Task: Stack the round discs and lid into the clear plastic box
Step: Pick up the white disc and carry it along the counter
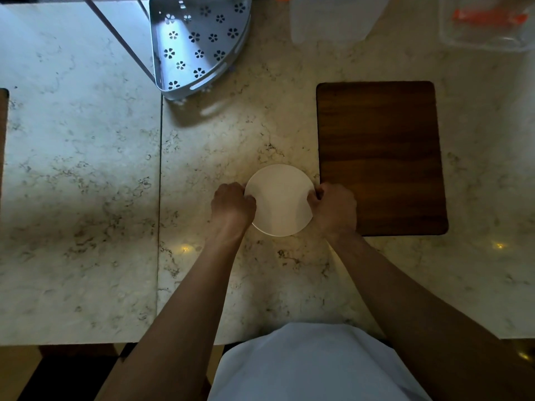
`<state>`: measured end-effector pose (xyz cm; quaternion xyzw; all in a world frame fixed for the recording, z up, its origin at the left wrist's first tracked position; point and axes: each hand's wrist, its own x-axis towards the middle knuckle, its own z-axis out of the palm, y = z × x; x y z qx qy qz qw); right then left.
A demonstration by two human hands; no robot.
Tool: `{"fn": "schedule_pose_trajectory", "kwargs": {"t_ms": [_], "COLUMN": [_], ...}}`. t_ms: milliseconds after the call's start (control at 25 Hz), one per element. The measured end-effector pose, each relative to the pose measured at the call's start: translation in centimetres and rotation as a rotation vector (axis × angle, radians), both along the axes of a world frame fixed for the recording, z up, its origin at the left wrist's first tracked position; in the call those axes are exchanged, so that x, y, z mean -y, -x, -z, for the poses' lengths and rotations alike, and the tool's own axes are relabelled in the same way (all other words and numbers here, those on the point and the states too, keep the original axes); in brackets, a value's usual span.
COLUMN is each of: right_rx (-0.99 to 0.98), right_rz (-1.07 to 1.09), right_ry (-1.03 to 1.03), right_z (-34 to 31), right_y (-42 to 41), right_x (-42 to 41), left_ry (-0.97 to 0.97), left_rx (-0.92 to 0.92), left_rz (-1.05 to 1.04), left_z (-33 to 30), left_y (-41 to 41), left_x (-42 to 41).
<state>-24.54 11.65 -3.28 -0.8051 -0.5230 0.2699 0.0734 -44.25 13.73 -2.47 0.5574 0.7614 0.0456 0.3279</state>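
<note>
Near the far edge of the marble worktop (86, 140), left of centre, stands a perforated metal corner rack (199, 44); it plays no part in the task. Near the middle of the front edge lies a white round disc (279, 199), flat on the worktop or just above it; whether it is a single disc or a stack cannot be told from above. The left hand (233, 202) closes its fingers on the disc's left rim, and the right hand (333, 205) closes likewise on the right rim, so both hands hold the disc between them. Just beside the disc to the right lies a dark wooden board (380, 157), bare. At the far right corner sits the clear plastic box (486, 24), well apart from the disc; something orange shows in it, but no white disc can be made out. Judged from this, the stacking is at an early stage: the disc remains to be carried to the box, and no separate lid can be identified.
</note>
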Motion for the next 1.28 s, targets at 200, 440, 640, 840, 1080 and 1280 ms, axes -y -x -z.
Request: {"fn": "schedule_pose_trajectory", "kwargs": {"t_ms": [200,440,640,840,1080,1280], "right_rx": [-0.031,-0.055,0.068,0.198,-0.009,-0.212], "right_rz": [0.053,0.052,-0.009,-0.085,0.125,0.158], "right_ry": [0.112,0.215,0.206,0.161,0.184,0.252], "right_z": [-0.8,-1.4,-1.7,-1.9,-1.6,-1.1], "right_y": [0.1,-0.8,-0.3,0.6,0.0,-0.8], "right_x": [-0.9,-2.5,-2.7,-2.3,-2.0,-2.6], "left_ry": [0.013,0.066,0.092,0.088,0.085,0.038], "left_rx": [-0.063,-0.033,-0.061,-0.047,0.055,0.117], "left_rz": [-0.015,-0.063,-0.04,-0.062,-0.153,-0.254], "left_z": [0.4,0.0,0.1,-0.1,-0.3,-0.4], "left_y": [-0.3,-0.3,-0.5,-0.4,0.2,-0.8], "left_x": [0.2,-0.6,-0.7,-0.8,-0.7,0.0]}}
